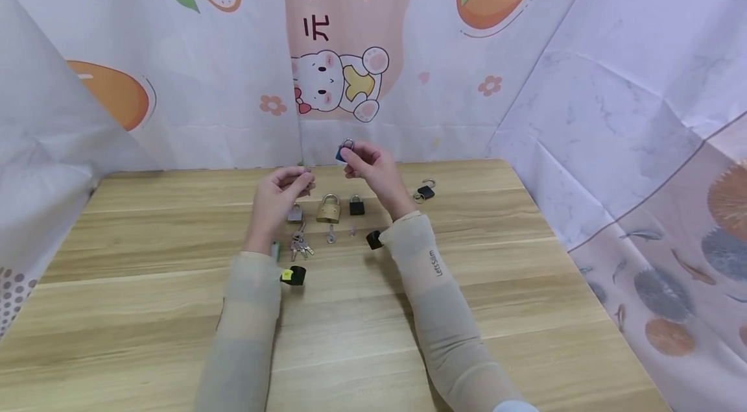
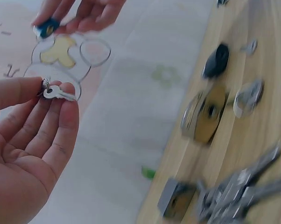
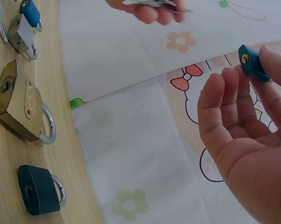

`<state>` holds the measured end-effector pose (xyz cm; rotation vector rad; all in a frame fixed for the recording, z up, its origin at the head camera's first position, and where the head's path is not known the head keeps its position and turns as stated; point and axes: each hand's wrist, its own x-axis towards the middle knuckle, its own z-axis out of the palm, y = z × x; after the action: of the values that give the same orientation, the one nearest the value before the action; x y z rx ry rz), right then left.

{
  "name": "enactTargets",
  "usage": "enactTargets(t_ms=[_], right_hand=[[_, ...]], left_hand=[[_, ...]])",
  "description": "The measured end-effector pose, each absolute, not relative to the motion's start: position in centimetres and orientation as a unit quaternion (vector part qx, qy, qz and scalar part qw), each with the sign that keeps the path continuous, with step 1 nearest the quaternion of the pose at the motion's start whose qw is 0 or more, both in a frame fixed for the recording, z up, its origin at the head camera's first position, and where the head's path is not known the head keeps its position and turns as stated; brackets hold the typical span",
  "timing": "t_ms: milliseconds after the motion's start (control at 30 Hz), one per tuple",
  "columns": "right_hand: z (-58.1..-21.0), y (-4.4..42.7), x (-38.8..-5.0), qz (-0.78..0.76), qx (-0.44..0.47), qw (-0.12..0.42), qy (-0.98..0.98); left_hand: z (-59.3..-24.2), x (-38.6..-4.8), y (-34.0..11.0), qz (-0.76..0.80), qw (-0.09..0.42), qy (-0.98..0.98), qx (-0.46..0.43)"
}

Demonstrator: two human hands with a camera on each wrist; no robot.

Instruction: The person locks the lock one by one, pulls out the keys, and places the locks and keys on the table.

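Observation:
My left hand is raised over the far part of the table, pinching a small silver key on a ring between thumb and fingers. To its right and slightly higher, my right hand pinches a small blue padlock, its brass keyhole face showing in the right wrist view. Key and padlock are apart. On the tabletop below stand a silver-grey padlock, a large brass padlock and a black padlock, all with closed shackles. A second blue padlock shows in the right wrist view.
A bunch of keys lies before the grey padlock, and a single key before the brass one. Farther right lies a black padlock with its shackle open and a ring beside it. A printed curtain hangs behind the wooden table.

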<state>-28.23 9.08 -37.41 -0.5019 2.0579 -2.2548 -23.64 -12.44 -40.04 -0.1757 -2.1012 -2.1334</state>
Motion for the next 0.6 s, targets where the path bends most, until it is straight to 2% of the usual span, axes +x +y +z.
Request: enactTargets(t_ms=[400,600], right_hand=[[-37.7,8.9,-28.3,-0.728,-0.162,0.038,0.665],[-37.8,8.8,-28.3,-0.723,-0.168,0.047,0.669]], left_hand=[[-41.5,-25.6,-17.1,-0.675,0.008,-0.738,0.013],[-42.7,-26.6,-18.1,-0.623,-0.012,-0.782,0.015]])
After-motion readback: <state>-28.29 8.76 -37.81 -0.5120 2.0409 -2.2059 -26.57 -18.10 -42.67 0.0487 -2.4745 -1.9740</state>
